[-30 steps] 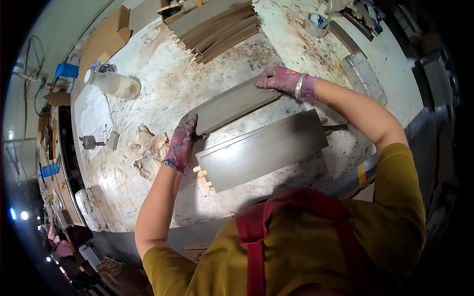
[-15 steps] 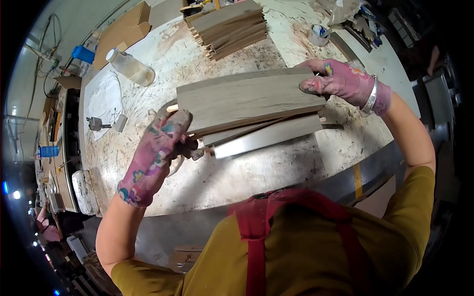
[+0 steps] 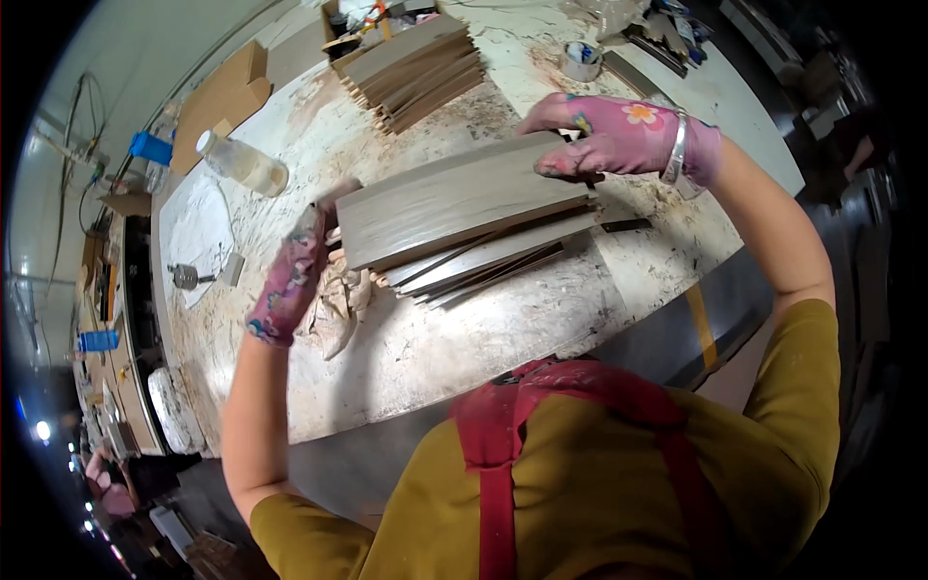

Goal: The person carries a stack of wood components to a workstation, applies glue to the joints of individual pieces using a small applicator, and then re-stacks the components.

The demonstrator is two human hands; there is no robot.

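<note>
A grey-brown wooden board [image 3: 454,198] lies on top of a loose, uneven stack of similar boards [image 3: 503,253] in front of me. My right hand [image 3: 614,137], in a pink flowered glove, grips the top board near its far right corner, thumb on its face and fingers behind the far edge. At the left end, my left hand [image 3: 295,266], gloved alike, is stretched out along the board's end, its fingertips blurred at the far left corner. A crumpled cream rag [image 3: 336,307] lies on the worktable [image 3: 435,372] beside my left wrist.
A second stack of boards [image 3: 416,72] stands at the back. To the left are a squeeze bottle [image 3: 244,164], a white cloth [image 3: 198,227], a small metal tool [image 3: 188,276] and cardboard [image 3: 217,101]. A tape roll [image 3: 581,60] and a dark strip [image 3: 626,225] lie right.
My left hand has straightened from a curled pose below the board's near left corner and moved along its end. The right hand keeps its hold. The whole view has shifted and turned slightly.
</note>
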